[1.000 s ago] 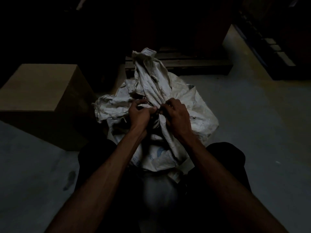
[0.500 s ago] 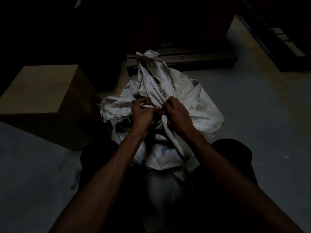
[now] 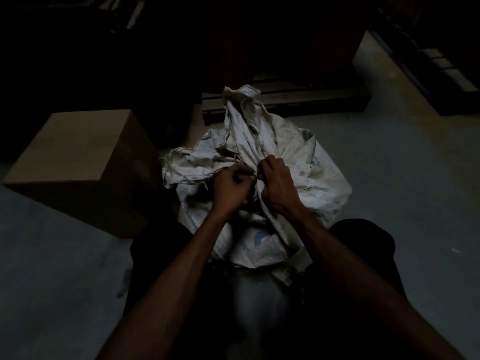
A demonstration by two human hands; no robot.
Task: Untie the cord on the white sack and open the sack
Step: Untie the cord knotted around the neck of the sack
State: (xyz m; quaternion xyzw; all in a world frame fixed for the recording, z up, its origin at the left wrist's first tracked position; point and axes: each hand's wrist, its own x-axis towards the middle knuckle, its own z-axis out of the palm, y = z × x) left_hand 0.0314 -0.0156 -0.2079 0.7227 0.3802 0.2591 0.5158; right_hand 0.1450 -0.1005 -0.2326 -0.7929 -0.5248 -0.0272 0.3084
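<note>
Dim light. Nearest us, our two bare forearms reached forward over dark-clothed knees to the white sack (image 3: 306, 172), which stood on the grey floor (image 3: 405, 183) between the knees. The left hand (image 3: 230, 187) was curled into a fist at the sack's gathered neck, its fingers (image 3: 240, 175) pinching a thin cord (image 3: 255, 173). The right hand (image 3: 279, 181) sat just beside it, almost touching, with fingers (image 3: 270, 165) curled and clamped on the same cord and the bunched cloth there. The neck was cinched; the knot itself was too dark and small to make out. Beyond the hands, the loose top of the sack rose in a crumpled, twisted tail, with a flap spilling to the left. Left of the sack stood a cardboard box (image 3: 78, 154), closed. Behind the sack lay a low wooden pallet (image 3: 311, 100), and past it only darkness.
</note>
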